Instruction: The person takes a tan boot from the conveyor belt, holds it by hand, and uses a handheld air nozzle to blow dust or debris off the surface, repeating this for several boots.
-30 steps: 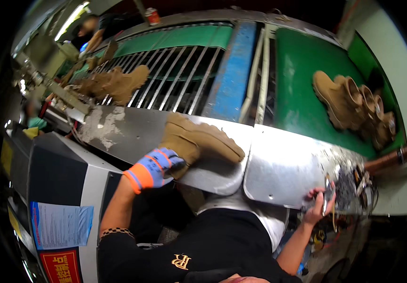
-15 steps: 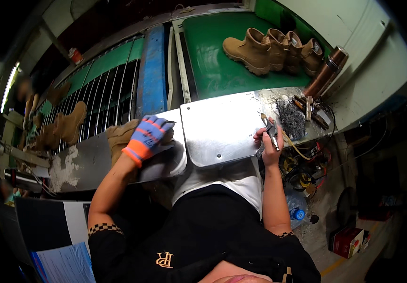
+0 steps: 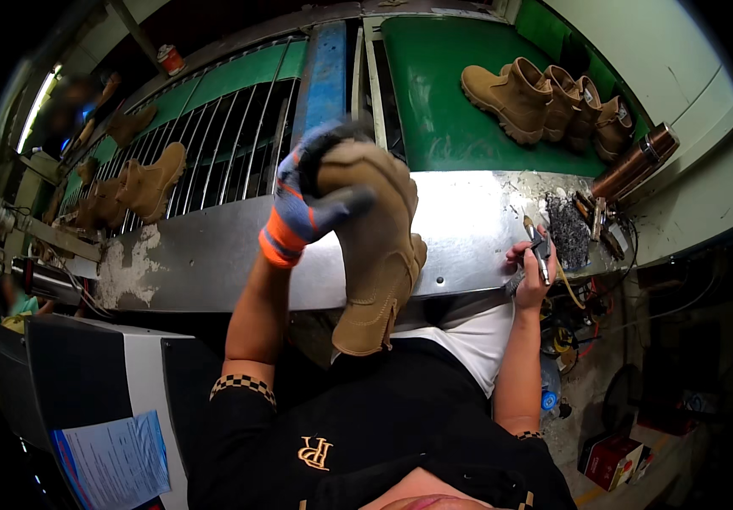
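Observation:
My left hand (image 3: 311,200), in a blue, orange and grey glove, grips a tan suede boot (image 3: 375,255) by its toe end and holds it lifted above the steel bench edge (image 3: 213,263), shaft hanging toward my lap. My bare right hand (image 3: 532,263) rests on the bench at the right and holds a slim pen-like tool (image 3: 538,245). A dark pile of scraps (image 3: 566,229) lies just beyond that hand.
Three tan boots (image 3: 545,98) stand on the green belt (image 3: 434,110) at the back right. More boots (image 3: 141,183) sit on the roller rack at left. A copper-coloured flask (image 3: 638,161) lies at the right. A grey cabinet with a blue sheet (image 3: 116,459) stands lower left.
My left hand has lifted the boot off the bench and turned it up toward me. My right hand stays at the bench's right end with the tool.

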{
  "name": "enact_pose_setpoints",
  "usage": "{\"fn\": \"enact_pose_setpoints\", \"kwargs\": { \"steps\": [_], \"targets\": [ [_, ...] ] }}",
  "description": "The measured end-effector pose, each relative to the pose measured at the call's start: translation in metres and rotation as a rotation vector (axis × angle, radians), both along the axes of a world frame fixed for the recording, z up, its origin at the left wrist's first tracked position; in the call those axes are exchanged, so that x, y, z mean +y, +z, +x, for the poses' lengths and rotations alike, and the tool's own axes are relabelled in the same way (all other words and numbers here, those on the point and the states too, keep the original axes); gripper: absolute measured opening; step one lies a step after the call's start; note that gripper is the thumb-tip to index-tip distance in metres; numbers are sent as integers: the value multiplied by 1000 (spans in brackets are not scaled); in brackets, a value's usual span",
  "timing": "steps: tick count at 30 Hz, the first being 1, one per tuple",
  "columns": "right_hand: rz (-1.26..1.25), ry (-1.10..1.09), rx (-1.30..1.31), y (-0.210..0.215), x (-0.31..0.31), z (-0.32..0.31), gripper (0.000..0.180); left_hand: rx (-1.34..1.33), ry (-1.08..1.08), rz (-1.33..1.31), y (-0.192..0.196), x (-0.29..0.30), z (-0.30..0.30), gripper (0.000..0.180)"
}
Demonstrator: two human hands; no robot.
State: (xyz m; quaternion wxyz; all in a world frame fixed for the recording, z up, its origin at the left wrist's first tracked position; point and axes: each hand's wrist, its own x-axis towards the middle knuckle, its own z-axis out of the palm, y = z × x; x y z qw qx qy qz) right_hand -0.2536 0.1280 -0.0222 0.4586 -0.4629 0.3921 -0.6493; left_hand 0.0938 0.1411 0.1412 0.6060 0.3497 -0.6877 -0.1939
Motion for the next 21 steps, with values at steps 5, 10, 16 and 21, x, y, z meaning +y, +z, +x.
{"fn": "enact_pose_setpoints", "kwargs": {
  "steps": [5, 10, 16, 21],
  "targets": [
    [40, -166, -9, 12, 9, -15, 51, -2, -140, 186, 16, -16, -3, 64],
    [116, -339, -33, 11, 14, -41, 44, 21, -164, 223, 13, -24, -2, 66],
    [83, 187, 12, 60, 53, 29, 44, -59, -121, 193, 12, -33, -6, 70],
    [-176, 448, 115, 125, 40, 71, 46, -103, -123, 217, 13, -39, -7, 74]
  ]
}}
